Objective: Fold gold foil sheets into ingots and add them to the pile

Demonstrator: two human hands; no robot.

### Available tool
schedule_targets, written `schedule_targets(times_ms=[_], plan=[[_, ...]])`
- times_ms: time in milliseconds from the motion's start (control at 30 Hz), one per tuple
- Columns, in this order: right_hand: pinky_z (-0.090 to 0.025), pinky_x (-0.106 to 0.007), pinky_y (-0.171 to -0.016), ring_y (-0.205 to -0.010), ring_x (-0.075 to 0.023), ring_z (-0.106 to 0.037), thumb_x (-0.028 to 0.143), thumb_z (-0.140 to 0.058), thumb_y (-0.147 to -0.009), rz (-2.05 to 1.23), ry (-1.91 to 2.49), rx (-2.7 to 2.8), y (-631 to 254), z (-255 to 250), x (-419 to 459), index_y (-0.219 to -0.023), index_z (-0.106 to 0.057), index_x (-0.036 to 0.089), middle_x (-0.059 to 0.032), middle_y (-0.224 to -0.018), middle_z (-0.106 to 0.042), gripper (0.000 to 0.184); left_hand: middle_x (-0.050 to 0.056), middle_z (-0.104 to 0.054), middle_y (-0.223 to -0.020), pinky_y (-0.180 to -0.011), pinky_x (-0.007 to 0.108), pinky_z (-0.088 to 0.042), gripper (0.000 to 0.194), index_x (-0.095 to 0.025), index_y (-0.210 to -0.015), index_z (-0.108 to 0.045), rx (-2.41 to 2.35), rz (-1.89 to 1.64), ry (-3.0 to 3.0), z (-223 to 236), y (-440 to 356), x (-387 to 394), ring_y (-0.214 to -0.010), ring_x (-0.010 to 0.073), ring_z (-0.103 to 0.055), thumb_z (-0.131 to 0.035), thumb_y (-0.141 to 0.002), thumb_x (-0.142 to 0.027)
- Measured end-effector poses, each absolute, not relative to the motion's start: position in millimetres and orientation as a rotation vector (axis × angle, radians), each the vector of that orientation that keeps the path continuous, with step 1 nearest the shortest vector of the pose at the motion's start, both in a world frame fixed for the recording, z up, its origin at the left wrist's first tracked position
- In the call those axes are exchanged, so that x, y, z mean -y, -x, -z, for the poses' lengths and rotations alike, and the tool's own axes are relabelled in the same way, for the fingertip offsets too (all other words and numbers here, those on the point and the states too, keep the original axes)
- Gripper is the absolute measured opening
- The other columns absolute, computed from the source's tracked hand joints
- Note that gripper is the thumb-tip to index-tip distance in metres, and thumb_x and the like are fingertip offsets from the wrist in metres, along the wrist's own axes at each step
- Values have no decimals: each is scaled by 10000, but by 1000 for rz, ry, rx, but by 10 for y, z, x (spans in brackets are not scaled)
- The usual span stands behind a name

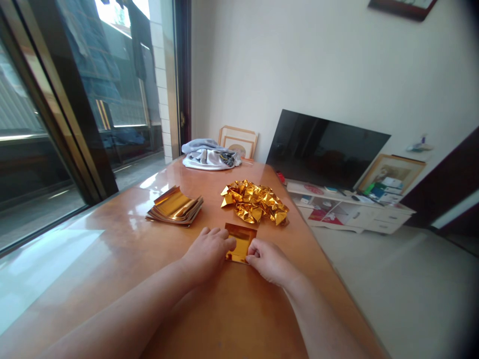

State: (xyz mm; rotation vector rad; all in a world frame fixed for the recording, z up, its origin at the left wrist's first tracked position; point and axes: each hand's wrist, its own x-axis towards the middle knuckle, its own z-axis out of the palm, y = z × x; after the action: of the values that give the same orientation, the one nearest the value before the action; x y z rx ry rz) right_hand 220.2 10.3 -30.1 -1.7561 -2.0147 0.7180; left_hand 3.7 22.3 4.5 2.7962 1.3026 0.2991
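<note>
A sheet of gold foil paper (240,241) lies on the table between my hands, its near edge seemingly turned up. My left hand (208,250) holds its left side with fingers bent over the edge; the thumb is partly hidden. At the lower right corner, my right hand (268,259) pinches the sheet between thumb and curled fingers. Just beyond it sits a pile of folded gold foil pieces (256,201) with pointed corners. Left of that pile rests a stack of flat gold foil sheets (175,205), curling up at its sides.
The glossy wooden table (232,309) reaches forward to a bundle of grey and white cloth (209,154) and leaning picture frames (238,142). A glass sliding door (123,89) stands left. A television (327,149) and white cabinet (355,212) are beyond the table's right edge.
</note>
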Motion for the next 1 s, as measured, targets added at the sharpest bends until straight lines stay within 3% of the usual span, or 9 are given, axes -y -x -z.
schedule_targets(times_ms=[300, 633, 800, 1000], plan=[[-249, -238, -568, -671, -128, -502, 249, -662, -821, -597, 1829, 2068, -2175, 210, -63, -800, -604, 214, 18, -776, -647, 71, 95, -650, -988, -834, 364, -476, 166, -208, -915, -706, -1120, -159, -2867, -5, -181, -89, -928, 255, -618, -573, -870, -122], [-266, -229, -572, -666, -128, -517, 277, -659, -803, -633, 1817, 2082, -2278, 209, -69, -786, -625, 210, 11, -775, -660, 77, 142, -672, -1112, -772, 369, -532, 425, -172, -1267, -621, -1133, 50, -2884, -14, -198, 130, -986, 295, -647, -492, -869, -103], [-271, -218, -547, -635, -118, -528, 228, -609, -800, -633, 1830, 2086, -2355, 199, -100, -758, -616, 193, 22, -725, -656, 55, 138, -666, -1087, -744, 360, -538, 368, -189, -1190, -648, -1120, 37, -2928, -28, -172, 126, -962, 289, -649, -529, -852, -105], [-324, -235, -586, -716, -148, -586, 195, -437, -902, -464, 1860, 2126, -2296, -40, -94, -783, -628, 179, -28, -799, -693, 226, 149, -668, -1083, -741, 367, -540, 301, -175, -1107, -667, -1119, 17, -2952, -44, -163, 141, -954, 290, -648, -556, -835, -108]])
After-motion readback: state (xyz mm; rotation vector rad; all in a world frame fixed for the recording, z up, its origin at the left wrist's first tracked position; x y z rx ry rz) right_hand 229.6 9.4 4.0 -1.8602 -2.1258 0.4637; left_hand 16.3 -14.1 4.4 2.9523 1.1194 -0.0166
